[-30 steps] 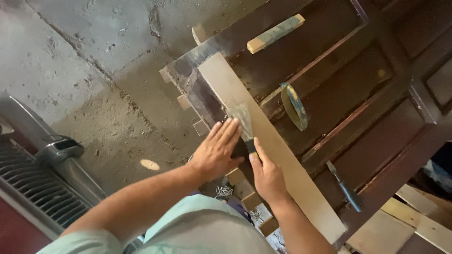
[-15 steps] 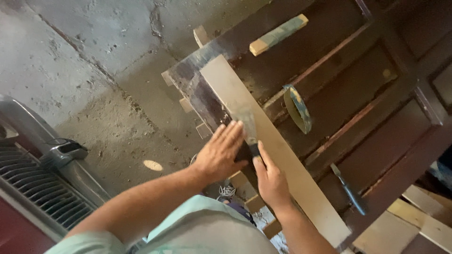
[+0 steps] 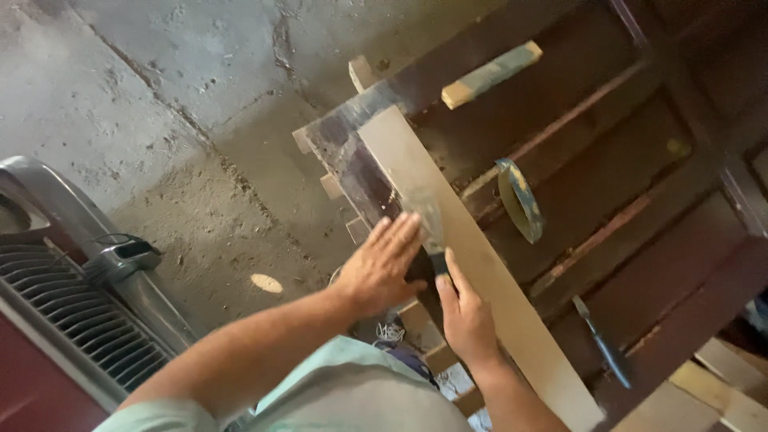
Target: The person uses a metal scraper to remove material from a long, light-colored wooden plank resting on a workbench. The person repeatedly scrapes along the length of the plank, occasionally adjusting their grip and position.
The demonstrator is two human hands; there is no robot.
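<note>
A dark brown wooden door [image 3: 608, 160] lies flat. A pale tan band of filler [image 3: 472, 256] runs along its near stile. My right hand [image 3: 466, 316] grips the black handle of a putty knife [image 3: 428, 228], whose metal blade lies flat on the tan band. My left hand [image 3: 380, 264] rests beside it, fingers spread and pressing on the door's edge and the blade's side.
On the door lie a small wooden block [image 3: 490, 74], a round container [image 3: 518, 200] on its side and a second scraper [image 3: 602, 342] with a dark handle. Rough concrete floor [image 3: 160, 104] is at left, with a grey and red vehicle front [image 3: 72, 304] at lower left.
The view has shifted slightly, so everything sits a little lower and to the right. Both hands and the putty knife stay on the same stretch of the tan band.
</note>
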